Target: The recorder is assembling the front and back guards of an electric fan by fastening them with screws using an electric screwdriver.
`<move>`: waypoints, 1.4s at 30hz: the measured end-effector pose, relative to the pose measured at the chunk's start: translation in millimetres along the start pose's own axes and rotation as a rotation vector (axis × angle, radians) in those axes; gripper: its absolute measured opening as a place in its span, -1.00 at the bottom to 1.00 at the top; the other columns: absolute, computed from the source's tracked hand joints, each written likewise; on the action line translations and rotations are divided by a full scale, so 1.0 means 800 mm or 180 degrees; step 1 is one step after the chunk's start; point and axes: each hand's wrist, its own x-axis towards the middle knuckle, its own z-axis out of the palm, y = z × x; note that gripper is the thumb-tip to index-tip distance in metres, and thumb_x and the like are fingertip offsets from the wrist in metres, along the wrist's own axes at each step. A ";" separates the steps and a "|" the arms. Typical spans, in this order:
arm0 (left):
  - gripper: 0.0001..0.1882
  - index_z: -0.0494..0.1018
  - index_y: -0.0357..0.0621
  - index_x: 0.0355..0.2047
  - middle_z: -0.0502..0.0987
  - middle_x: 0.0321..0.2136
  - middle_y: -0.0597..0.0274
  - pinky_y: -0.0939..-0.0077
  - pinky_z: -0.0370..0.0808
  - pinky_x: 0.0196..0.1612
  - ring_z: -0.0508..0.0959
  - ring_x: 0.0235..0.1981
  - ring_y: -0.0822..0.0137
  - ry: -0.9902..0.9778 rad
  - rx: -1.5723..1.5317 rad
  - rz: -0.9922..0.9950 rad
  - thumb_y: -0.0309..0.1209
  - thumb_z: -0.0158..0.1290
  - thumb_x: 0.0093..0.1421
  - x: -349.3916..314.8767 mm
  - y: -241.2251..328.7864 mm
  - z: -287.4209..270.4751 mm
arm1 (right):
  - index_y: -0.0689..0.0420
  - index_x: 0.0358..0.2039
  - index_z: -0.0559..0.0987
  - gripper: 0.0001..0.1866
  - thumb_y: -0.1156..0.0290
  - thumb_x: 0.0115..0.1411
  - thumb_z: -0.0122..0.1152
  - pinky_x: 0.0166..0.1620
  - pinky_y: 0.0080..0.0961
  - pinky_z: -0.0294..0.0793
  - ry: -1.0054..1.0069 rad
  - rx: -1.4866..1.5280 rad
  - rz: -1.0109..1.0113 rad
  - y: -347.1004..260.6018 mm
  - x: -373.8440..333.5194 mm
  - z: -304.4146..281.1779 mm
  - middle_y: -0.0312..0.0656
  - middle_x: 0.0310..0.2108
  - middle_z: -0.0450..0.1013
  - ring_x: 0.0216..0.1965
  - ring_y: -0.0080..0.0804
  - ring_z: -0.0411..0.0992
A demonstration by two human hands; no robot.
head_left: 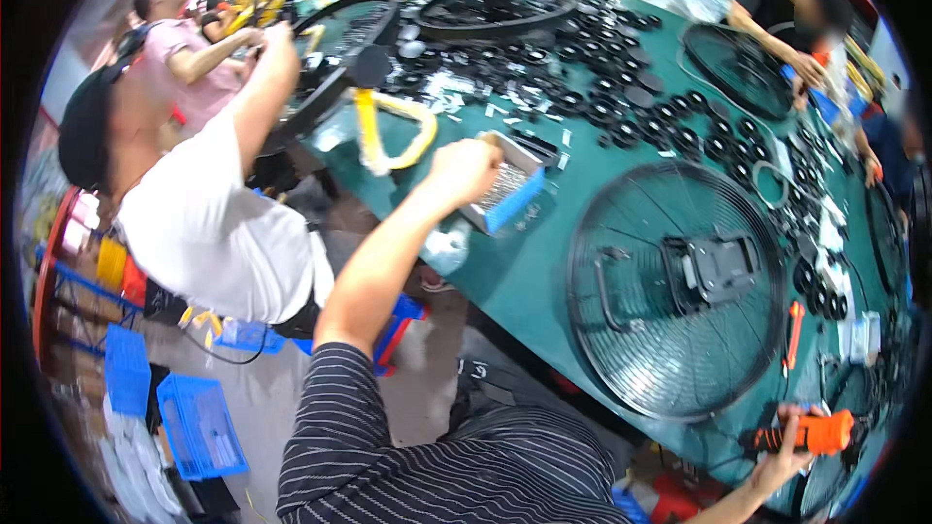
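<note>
My left hand point(466, 173) reaches over the left side of a small blue-and-white box point(518, 206). Small metal screws point(502, 186) fill it. The fingers are curled together at the box's rim, and whatever they pinch is hidden. Low at the right, my right hand point(784, 456) is wrapped round an orange-and-black power screwdriver point(823, 434). Between my hands a round black wire fan grille point(621, 354) lies flat on the green table point(529, 306). A black motor bracket point(720, 267) sits in its middle, beside a curved black handle point(612, 291).
Many round black parts point(631, 97) cover the table's far side. A yellow tape loop point(422, 136) lies beyond my left hand. A person in white point(223, 233) works close at my left. An orange-handled tool point(794, 335) rests right of the grille. Blue crates point(199, 427) stand on the floor.
</note>
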 end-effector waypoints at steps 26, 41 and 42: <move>-0.89 0.52 -0.35 -0.20 0.60 -0.40 0.09 0.67 0.40 -0.52 0.46 -0.58 0.53 -0.2094 -0.6644 -0.0201 -0.60 0.08 0.28 -0.250 0.265 0.036 | 0.17 0.05 0.24 -0.61 0.34 0.31 0.12 -0.46 -0.63 0.40 -0.0436 0.3066 -0.0381 -0.092 -0.086 0.181 -0.36 -0.51 0.24 -0.62 -0.65 0.28; -0.90 0.51 -0.32 -0.23 0.59 -0.43 0.13 0.68 0.39 -0.55 0.48 -0.58 0.54 -0.2014 -0.6686 -0.0559 -0.52 0.05 0.34 -0.249 0.274 0.045 | 0.14 -0.01 0.26 -0.65 0.36 0.29 0.14 -0.50 -0.60 0.40 -0.0352 0.2968 -0.0490 -0.084 -0.081 0.191 -0.36 -0.54 0.25 -0.64 -0.62 0.27; -0.90 0.51 -0.32 -0.23 0.59 -0.43 0.13 0.68 0.39 -0.55 0.48 -0.58 0.54 -0.2048 -0.6699 -0.0584 -0.52 0.05 0.34 -0.250 0.275 0.045 | 0.14 -0.01 0.26 -0.65 0.36 0.29 0.14 -0.50 -0.60 0.40 -0.0338 0.2938 -0.0471 -0.085 -0.080 0.191 -0.36 -0.54 0.25 -0.64 -0.62 0.27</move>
